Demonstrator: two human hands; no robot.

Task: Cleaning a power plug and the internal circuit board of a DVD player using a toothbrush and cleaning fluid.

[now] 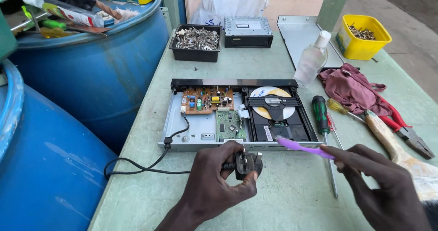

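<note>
Left hand (pixel 214 185) holds black plug (pixel 247 163); right hand (pixel 383 185), purple toothbrush (pixel 303 147).

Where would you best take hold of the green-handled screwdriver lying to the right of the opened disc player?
Grip the green-handled screwdriver by its thick ribbed handle, coming from above, fingers closing across its width. It lies flat on the table, handle at the far end, thin shaft pointing toward the person. A red-handled screwdriver lies close on its right, so the left side looks freer.
</note>
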